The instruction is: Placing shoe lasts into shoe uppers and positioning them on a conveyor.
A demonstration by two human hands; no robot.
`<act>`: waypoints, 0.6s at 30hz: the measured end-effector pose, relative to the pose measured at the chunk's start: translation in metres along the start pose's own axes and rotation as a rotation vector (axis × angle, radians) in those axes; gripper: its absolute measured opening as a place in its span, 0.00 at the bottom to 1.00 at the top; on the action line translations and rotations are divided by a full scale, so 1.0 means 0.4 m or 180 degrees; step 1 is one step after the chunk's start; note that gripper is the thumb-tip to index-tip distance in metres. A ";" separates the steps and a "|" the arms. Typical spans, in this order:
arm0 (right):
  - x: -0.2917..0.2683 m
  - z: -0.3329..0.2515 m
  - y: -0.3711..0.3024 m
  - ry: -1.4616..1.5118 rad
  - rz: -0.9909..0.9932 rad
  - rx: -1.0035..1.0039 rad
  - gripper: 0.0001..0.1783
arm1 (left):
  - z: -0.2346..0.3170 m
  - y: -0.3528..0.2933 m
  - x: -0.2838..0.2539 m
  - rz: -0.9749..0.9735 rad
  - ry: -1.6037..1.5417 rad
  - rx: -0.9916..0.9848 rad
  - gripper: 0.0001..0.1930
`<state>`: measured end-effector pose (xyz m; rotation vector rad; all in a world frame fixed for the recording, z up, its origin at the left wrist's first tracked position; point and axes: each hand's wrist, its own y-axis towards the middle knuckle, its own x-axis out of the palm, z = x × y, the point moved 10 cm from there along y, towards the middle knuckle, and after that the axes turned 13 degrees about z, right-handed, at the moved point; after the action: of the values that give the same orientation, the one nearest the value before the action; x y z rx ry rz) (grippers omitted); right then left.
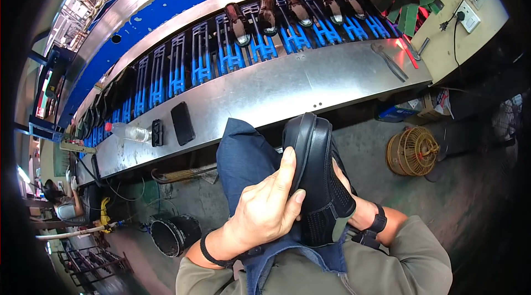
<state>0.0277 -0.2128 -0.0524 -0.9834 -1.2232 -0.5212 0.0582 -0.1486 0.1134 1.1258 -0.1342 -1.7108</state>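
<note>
A black leather shoe is held over my lap, its toe pointing away from me and its dark sole edge turned to the left. My left hand is on the sole side, index finger stretched along the sole edge and thumb lower down. The other left fingers are mostly hidden. From the right, my right hand reaches to the shoe's opening and holds it. Skin shows along that opening, but the right fingertips are hidden.
A metal bench crosses ahead, bearing a phone, a clear bottle and pincers. Brown shoes sit on blue racks behind. A black bucket and wicker basket stand on the floor. Another person is far left.
</note>
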 end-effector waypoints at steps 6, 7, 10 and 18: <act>0.088 -0.068 0.069 -0.1255 -0.0272 -0.0804 0.39 | -0.059 -0.037 -0.021 0.0504 -0.0877 -0.1190 0.55; 0.103 -0.085 0.094 -0.1839 -0.0087 -0.1050 0.37 | -0.093 -0.040 -0.024 0.1072 -0.1455 -0.1581 0.55; 0.152 -0.091 0.103 -0.4125 0.0753 -0.2031 0.30 | -0.254 -0.063 -0.053 0.2063 -0.2139 -0.2536 0.43; 0.305 -0.055 -0.010 -0.5852 -0.0709 -0.2888 0.19 | -0.349 -0.236 -0.071 0.1647 -0.4880 -0.2827 0.36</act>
<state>0.0728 -0.2136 0.0631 -2.2971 -2.8386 -0.1992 0.0955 -0.0261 0.0002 -0.9226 -0.4797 -1.4898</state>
